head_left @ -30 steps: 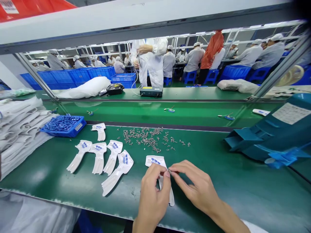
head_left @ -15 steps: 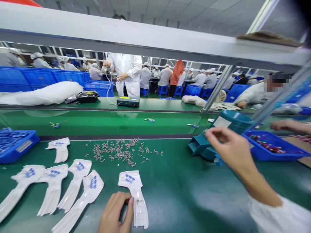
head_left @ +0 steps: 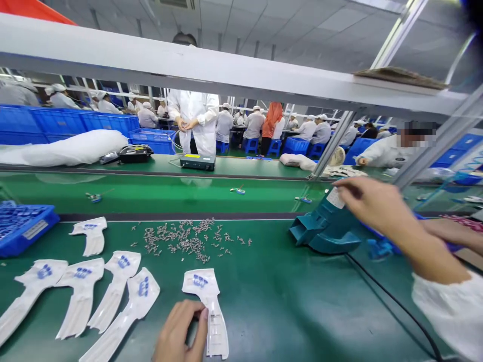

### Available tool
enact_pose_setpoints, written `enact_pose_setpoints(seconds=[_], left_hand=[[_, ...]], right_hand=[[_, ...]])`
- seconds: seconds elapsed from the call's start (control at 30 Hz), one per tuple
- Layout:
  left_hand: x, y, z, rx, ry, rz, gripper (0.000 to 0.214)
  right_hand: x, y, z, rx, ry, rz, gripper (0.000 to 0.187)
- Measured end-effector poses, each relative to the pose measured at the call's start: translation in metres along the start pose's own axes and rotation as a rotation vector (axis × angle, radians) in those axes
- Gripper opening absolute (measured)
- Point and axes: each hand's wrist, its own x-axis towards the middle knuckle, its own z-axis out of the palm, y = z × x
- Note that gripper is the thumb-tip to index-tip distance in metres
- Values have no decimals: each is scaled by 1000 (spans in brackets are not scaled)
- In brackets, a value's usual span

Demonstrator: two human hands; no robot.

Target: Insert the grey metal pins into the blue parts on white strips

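My left hand (head_left: 181,329) is pinched at the left edge of a white plastic handle shell (head_left: 216,322) with blue marks on its wide end. The shell lies flat on the green bench. My right hand (head_left: 377,211) is raised at the right, over the top of a teal plastic device (head_left: 325,229). Its thumb and forefinger are drawn together near the white label; whatever is between them cannot be made out. Beyond the shell lie many small metal pieces (head_left: 181,236), scattered in a loose patch. Several more white shells (head_left: 81,296) lie to the left.
A blue bin (head_left: 33,234) of small blue parts stands at the left. A black cable (head_left: 396,301) runs across the bench at right. Small parts (head_left: 238,190) lie on the green strip behind. A co-worker's forearm (head_left: 453,234) reaches in at right, behind my wrist.
My right hand has moved right and slightly up. The teal device's dark cable now shows. My left hand stays at the shell. The standing person across has brought both hands together.
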Motion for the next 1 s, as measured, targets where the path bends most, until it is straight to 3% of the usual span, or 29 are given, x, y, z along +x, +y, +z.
enact_pose_setpoints(seconds=[0.07, 0.13, 0.23, 0.33, 0.53, 0.8, 1.0], left_hand=[[0, -1, -1, 8, -31, -4, 24], [0, -2, -3, 22, -68, 9, 22], [0, -3, -7, 53, -110, 39, 21], [-2, -2, -9, 68, -118, 40, 23], [-5, 2, -2, 47, -50, -2, 30], [-5, 4, -3, 25, -86, -36, 30], [-5, 5, -2, 20, -60, -31, 30]], right_hand=[[-23, -43, 34, 223, -312, -187, 26], [-43, -82, 73, 302, -463, -279, 28], [-61, -120, 123, 329, -537, -329, 32], [-68, -134, 147, 307, -547, -346, 27], [-74, -135, 148, 222, -533, -365, 27], [-85, -123, 141, 131, -548, -325, 23], [-77, -136, 139, 145, -505, -301, 26]])
